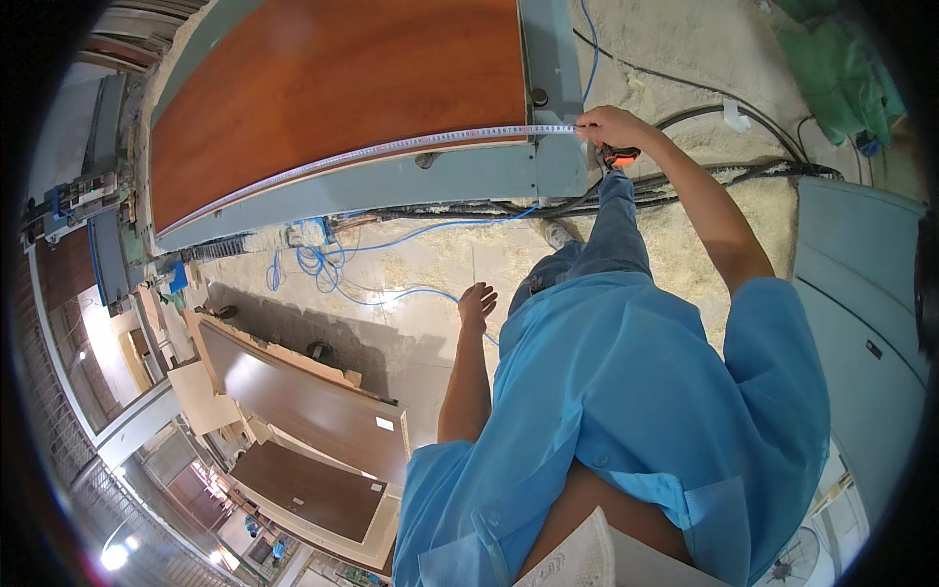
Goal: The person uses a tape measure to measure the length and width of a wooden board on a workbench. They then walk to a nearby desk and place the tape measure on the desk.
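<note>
A white tape measure blade (391,146) stretches along the near edge of a reddish-brown wooden panel (342,78), from its left corner to past its right edge. The panel lies on a grey-green machine frame (479,168). At the frame's right end, my right hand (608,127) grips the blade, fingers closed. The orange and black tape measure case (618,157) hangs just below that hand; exactly how it is held is partly hidden. My left hand (476,305) hangs beside my body over the floor, holding nothing, its fingers loosely apart.
Blue air hose (323,264) lies coiled on the dusty floor, and black cables (675,186) run along the frame. Dark brown door panels (303,391) are stacked at lower left. A grey-green cabinet (851,293) stands at right, below green cloth (846,88).
</note>
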Action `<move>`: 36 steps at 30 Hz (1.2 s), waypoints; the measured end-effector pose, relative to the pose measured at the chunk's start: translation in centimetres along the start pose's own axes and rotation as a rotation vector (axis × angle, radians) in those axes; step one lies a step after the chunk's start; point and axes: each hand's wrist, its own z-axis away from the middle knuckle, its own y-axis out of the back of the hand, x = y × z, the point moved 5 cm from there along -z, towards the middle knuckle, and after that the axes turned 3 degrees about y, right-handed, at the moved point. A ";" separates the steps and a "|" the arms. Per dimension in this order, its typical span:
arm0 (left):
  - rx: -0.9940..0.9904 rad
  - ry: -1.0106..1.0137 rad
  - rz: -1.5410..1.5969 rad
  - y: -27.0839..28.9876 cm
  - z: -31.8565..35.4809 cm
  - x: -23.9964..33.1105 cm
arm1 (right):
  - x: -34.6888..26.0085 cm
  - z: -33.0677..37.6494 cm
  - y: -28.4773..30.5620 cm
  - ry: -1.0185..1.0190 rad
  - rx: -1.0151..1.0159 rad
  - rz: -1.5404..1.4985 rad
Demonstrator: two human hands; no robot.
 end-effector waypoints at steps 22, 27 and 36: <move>-0.026 -0.015 0.016 -0.7 -0.1 -0.2 | 0.2 -0.2 -0.1 0.009 0.003 0.052; -0.024 0.031 -0.021 -0.8 0.0 -0.7 | -0.1 -0.1 -0.1 -0.003 0.021 0.037; -0.060 0.017 -0.045 -1.7 -0.2 0.0 | -0.3 0.3 0.0 0.025 0.039 0.063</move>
